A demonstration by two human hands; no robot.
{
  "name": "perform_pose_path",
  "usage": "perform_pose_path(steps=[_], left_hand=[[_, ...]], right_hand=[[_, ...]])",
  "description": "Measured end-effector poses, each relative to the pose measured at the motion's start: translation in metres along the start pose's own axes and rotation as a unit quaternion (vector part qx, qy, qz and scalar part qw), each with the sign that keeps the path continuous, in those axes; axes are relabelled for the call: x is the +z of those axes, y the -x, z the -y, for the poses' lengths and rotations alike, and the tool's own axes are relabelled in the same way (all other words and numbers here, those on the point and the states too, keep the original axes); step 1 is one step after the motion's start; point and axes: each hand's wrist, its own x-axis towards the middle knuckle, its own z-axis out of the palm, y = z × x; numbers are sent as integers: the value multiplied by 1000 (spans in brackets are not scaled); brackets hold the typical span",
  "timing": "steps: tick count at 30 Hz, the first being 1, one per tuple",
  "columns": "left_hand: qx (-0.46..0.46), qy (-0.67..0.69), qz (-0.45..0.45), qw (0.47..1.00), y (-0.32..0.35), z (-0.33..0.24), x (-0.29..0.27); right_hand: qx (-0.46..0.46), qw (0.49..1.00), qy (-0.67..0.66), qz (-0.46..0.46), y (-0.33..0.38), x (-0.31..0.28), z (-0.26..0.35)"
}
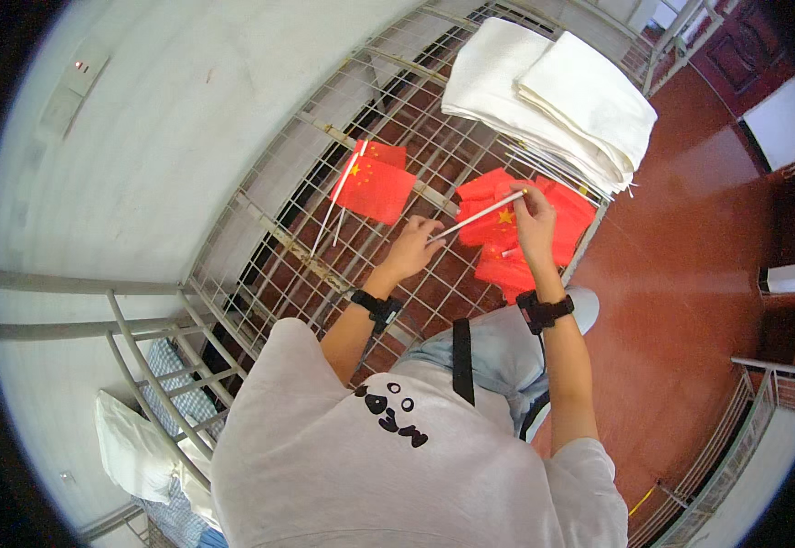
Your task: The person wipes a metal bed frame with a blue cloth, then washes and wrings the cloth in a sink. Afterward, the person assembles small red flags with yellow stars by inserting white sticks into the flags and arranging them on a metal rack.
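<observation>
Head view looks down on a person in a grey shirt leaning over a wire mesh rack [260, 274] set against a pale wall. Both hands share one thin white stick [478, 216]. The left hand [413, 248] is curled around the stick's lower end, and the right hand [533, 217] pinches its upper end between fingertips. The stick lies slantwise across the gap between them, just above a loose heap of red flags [507, 247] resting on the mesh near the rack's edge. Whether this stick already carries a flag cannot be told; red cloth sits right behind it.

Off to the left, well apart from the heap, a few finished red flags on white sticks [372, 183] lie fanned on the mesh. Beyond the heap sit folded white cloths [553, 96], stacked two deep.

Handling the stick well seems to call for a steady grip at both ends, as now, so that it does not bend or roll. The mesh has wide openings, so a dropped stick could slip through; keeping it over the cloth heap looks the safer course. The thin flag cloth probably creases easily, so it should be kept flat as the stick meets its edge.
</observation>
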Motion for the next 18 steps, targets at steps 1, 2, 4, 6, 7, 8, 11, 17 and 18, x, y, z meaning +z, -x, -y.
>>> perform_pose_path(steps=[1, 2, 4, 6, 7, 8, 11, 17, 18], left_hand=[[10, -15, -8, 1000, 1, 3, -1], [43, -18, 42, 998, -3, 12, -1], [14, 30, 67, 997, -2, 16, -5], [-13, 63, 39, 997, 0, 17, -17], [-46, 95, 2, 994, 4, 25, -25], [-65, 96, -34, 993, 6, 31, -35], [-129, 66, -124, 982, 21, 76, -58], [-331, -130, -64, 932, 29, 141, -87], [-346, -135, -75, 925, 29, 147, -86]], right_hand=[[8, 1000, -12, 0, -1, -1, 0], [15, 1000, -24, 1, -1, -1, 0], [45, 998, -33, 23, -5, -7, 5], [-24, 998, 63, -18, -7, -4, 13], [-58, 991, 110, -40, -7, -3, 18], [-44, 986, 155, -34, -8, -9, 9], [-50, 989, 131, -53, -9, -13, -9], [8, 996, 87, 28, 6, -17, -32], [28, 996, 78, 44, 6, -17, -34]])
